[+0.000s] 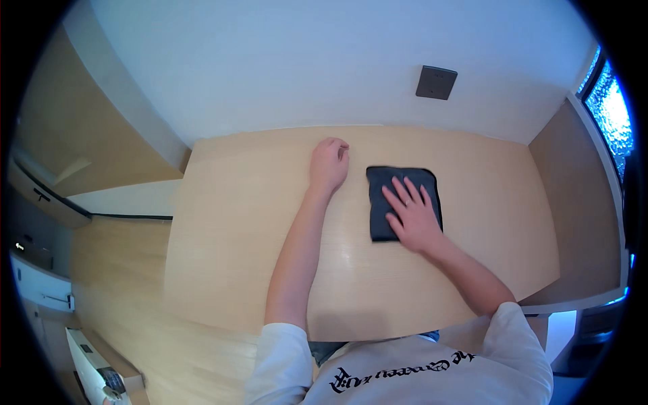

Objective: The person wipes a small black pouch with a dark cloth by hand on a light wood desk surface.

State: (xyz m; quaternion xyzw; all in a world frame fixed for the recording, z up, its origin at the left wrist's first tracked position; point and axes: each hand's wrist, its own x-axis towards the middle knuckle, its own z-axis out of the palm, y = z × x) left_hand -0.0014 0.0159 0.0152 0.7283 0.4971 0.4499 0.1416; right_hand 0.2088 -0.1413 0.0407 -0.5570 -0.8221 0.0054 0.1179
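Note:
Flat on the light wooden table (236, 236) lies a dark grey, nearly square, thin soft item (385, 226) with a black edge; whether it is a folded cloth or a flat pouch I cannot tell. My right hand (413, 219) rests palm down on it, fingers spread, with a ring on one finger. To the left of the dark item, my left hand (329, 164) sits on the table near its far side. Its fingers are loosely curled in, and nothing shows in them. A gap of bare wood separates that hand from the dark item.
Behind the table rises a white wall with a dark socket plate (437, 82). A wooden side panel (580, 202) bounds the table on the right, with a bright window (611, 111) beyond. Wooden floor (121, 270) and a cabinet (74, 115) lie to the left.

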